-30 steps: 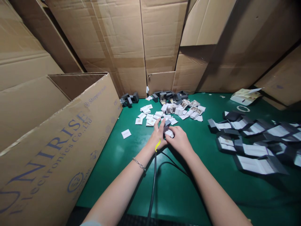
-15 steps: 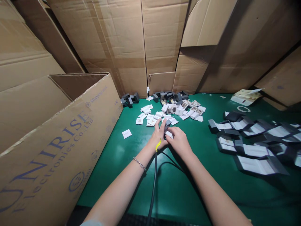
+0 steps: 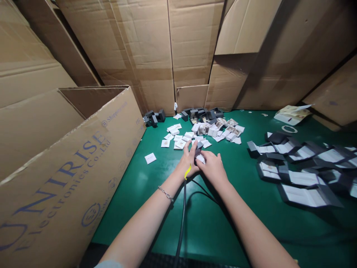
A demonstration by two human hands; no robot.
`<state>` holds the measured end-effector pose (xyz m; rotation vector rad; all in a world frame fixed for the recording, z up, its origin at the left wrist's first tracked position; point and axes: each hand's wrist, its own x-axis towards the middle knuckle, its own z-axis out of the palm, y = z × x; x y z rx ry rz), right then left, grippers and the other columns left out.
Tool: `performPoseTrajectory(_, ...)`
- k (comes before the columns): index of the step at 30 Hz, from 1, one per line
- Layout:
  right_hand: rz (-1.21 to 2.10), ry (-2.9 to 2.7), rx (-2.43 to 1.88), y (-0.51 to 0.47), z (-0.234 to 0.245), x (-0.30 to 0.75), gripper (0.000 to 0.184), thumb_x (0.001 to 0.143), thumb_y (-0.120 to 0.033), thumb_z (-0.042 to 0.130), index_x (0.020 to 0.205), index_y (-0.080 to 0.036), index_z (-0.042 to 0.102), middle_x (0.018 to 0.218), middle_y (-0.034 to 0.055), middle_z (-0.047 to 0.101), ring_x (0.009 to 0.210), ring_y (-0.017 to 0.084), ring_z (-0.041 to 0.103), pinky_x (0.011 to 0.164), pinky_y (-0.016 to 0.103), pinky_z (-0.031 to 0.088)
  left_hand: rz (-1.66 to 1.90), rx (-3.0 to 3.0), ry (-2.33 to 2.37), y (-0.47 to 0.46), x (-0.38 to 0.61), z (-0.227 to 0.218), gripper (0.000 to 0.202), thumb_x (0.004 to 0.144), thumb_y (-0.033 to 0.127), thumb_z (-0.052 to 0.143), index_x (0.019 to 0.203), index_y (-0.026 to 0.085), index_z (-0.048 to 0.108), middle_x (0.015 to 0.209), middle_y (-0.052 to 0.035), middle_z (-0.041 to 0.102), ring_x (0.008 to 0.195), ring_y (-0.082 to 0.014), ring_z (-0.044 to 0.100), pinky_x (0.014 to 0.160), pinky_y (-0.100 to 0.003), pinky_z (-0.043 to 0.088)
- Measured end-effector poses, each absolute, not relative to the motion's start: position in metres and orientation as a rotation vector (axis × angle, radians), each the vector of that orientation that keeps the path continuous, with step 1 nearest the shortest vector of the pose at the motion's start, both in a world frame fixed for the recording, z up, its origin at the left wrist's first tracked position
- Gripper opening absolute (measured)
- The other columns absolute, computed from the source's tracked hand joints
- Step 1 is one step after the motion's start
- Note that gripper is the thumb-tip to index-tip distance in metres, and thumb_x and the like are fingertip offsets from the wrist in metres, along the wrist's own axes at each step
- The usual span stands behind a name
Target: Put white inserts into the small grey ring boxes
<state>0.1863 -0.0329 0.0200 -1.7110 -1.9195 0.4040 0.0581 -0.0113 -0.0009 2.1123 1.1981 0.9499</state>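
Over the middle of the green table, my left hand (image 3: 187,162) is closed around a small dark grey box (image 3: 199,145), its fingers along the far left side. White lining or an insert (image 3: 201,159) shows inside the box. My right hand (image 3: 214,168) meets it from the right, thumb and fingertips pinched at the white part. My fingers cover much of the box, so its lid is hard to make out. Just beyond my hands lie several small white cards and packets (image 3: 180,144). A single white card (image 3: 150,158) lies apart to the left.
Opened dark boxes with white linings (image 3: 302,178) spread over the right side. Small dark boxes (image 3: 154,118) sit at the back. A large cardboard carton (image 3: 83,175) stands on the left. A black cable (image 3: 182,219) runs below my left wrist. A white ring (image 3: 289,129) lies back right.
My right hand has shifted very slightly, with one finger now raised a little. Both hands stay at the small box; the rest looks the same.
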Motion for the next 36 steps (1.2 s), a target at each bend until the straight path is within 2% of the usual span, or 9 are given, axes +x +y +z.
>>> performPoseTrajectory(8,0.452,-1.825,-1.705,-0.031,0.016,0.185,0.039,0.078,-0.030,0.051,0.114,-0.016,0.053,0.115,0.0104,0.061,0.107,0.025,0.056,0.105,0.052,0.021,0.947,2.088,1.196,-0.012,0.058,0.001,0.103,0.060,0.023,0.069,0.142,0.027,0.007,0.143,-0.0157,0.006,0.131,-0.0342,0.028,0.101,-0.049,0.035)
performPoseTrajectory(15,0.491,-1.817,-1.645,-0.033,0.018,0.183,0.037,0.079,-0.028,0.049,0.114,-0.019,0.053,0.115,0.0086,0.062,0.108,0.025,0.055,0.104,0.055,0.021,0.952,2.098,1.152,-0.010,0.057,-0.001,0.101,0.062,0.021,0.068,0.142,0.029,0.007,0.143,-0.0159,0.007,0.124,-0.0322,0.039,0.097,-0.047,0.039)
performPoseTrajectory(17,0.531,-1.800,-1.636,-0.032,0.020,0.184,0.039,0.078,-0.031,0.052,0.115,-0.019,0.053,0.116,0.0089,0.061,0.107,0.025,0.055,0.102,0.052,0.027,0.950,2.071,1.158,-0.010,0.056,-0.002,0.100,0.062,0.019,0.066,0.142,0.030,0.007,0.145,-0.0159,0.005,0.122,-0.0314,0.042,0.096,-0.047,0.040)
performPoseTrajectory(20,0.670,-1.714,-1.622,-0.030,0.022,0.190,0.037,0.081,-0.037,0.048,0.113,-0.021,0.057,0.111,0.0082,0.064,0.100,0.022,0.059,0.090,0.039,0.042,0.978,2.006,1.152,-0.008,0.054,-0.005,0.094,0.066,0.016,0.062,0.142,0.029,0.008,0.147,-0.0151,0.001,0.126,-0.0306,0.037,0.097,-0.045,0.040)
performPoseTrajectory(24,0.751,-1.639,-1.595,-0.026,0.022,0.198,0.031,0.085,-0.031,0.040,0.104,-0.024,0.063,0.102,0.0039,0.068,0.094,0.018,0.062,0.083,0.032,0.047,1.028,1.865,1.094,-0.002,0.052,-0.009,0.087,0.067,0.015,0.061,0.141,0.026,0.015,0.150,-0.0168,-0.002,0.125,-0.0294,0.040,0.094,-0.041,0.044)
performPoseTrajectory(27,0.746,-1.670,-1.605,-0.023,0.020,0.204,0.032,0.083,-0.024,0.041,0.104,-0.024,0.064,0.104,0.0024,0.068,0.095,0.017,0.062,0.085,0.032,0.047,1.040,1.758,1.018,0.000,0.050,-0.008,0.079,0.065,0.014,0.065,0.134,0.024,0.026,0.147,-0.0177,0.015,0.117,-0.0257,0.050,0.092,-0.040,0.046)
performPoseTrajectory(29,0.754,-1.705,-1.614,-0.021,0.020,0.208,0.033,0.082,-0.022,0.042,0.106,-0.024,0.064,0.108,0.0025,0.067,0.098,0.017,0.061,0.087,0.032,0.046,1.020,1.699,0.970,0.000,0.050,-0.006,0.078,0.064,0.014,0.068,0.130,0.024,0.028,0.140,-0.0161,0.032,0.112,-0.0233,0.053,0.093,-0.040,0.045)
performPoseTrajectory(31,0.775,-1.751,-1.602,-0.021,0.020,0.211,0.034,0.081,-0.021,0.043,0.109,-0.023,0.063,0.110,0.0032,0.066,0.099,0.017,0.061,0.088,0.033,0.046,0.997,1.669,0.932,0.000,0.049,-0.003,0.081,0.060,0.015,0.072,0.127,0.024,0.028,0.133,-0.0137,0.043,0.113,-0.0226,0.053,0.094,-0.040,0.044)
performPoseTrajectory(36,0.809,-1.810,-1.504,-0.020,0.020,0.217,0.034,0.079,-0.020,0.049,0.111,-0.023,0.062,0.110,0.0033,0.066,0.100,0.016,0.061,0.089,0.032,0.046,0.953,1.635,0.904,0.002,0.045,-0.001,0.072,0.067,0.021,0.070,0.125,0.025,0.028,0.132,-0.0130,0.046,0.119,-0.0227,0.048,0.097,-0.043,0.041)
